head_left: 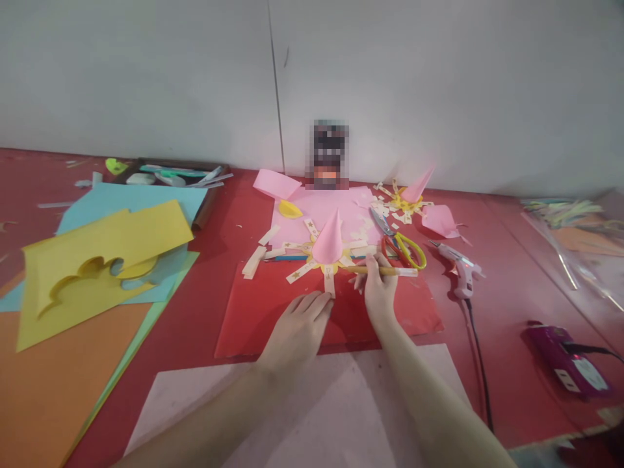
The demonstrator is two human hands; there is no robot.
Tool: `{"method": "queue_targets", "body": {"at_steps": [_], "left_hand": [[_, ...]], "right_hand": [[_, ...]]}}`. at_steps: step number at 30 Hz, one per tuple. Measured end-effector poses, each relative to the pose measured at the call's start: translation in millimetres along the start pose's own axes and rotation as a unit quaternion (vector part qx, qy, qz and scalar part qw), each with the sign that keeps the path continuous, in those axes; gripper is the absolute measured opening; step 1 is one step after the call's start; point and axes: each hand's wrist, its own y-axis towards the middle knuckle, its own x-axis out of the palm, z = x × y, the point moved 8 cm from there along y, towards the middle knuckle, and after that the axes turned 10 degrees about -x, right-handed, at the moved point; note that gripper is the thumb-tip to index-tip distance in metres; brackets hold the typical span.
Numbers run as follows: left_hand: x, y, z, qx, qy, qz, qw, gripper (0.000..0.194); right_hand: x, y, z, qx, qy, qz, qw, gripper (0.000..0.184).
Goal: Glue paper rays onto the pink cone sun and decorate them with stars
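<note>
A pink paper cone (pixel 328 242) stands upright on a yellow scalloped paper base, with cream paper strips radiating around it; some bear gold star marks. My left hand (pixel 302 323) lies flat with fingers stretched out, its fingertips at the lower end of the strip (pixel 329 283) that points toward me. In my right hand (pixel 379 290) is a yellow-brown pen (pixel 383 270), held sideways with its tip near the yellow base. Scissors (pixel 400 242) with red and yellow handles lie just beyond that hand. Both hands rest over a red board (pixel 273 305).
A pink glue gun (pixel 461 270) lies right, its cord running toward me; a purple power strip (pixel 568 361) is farther right. Another pink cone (pixel 419 185) stands at the back among scraps. Yellow cut paper (pixel 102 260) and coloured sheets lie left, beside a dark tray (pixel 197 218).
</note>
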Motion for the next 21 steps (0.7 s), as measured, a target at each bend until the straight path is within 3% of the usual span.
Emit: {"method": "queue_targets", "body": {"at_steps": [21], "left_hand": [[10.1,2.3,1.4,-0.005,0.007,-0.026,1.0,0.036]], "right_hand": [[1.5,1.9,0.7,-0.01,-0.001,0.002,1.0,0.032]]}}
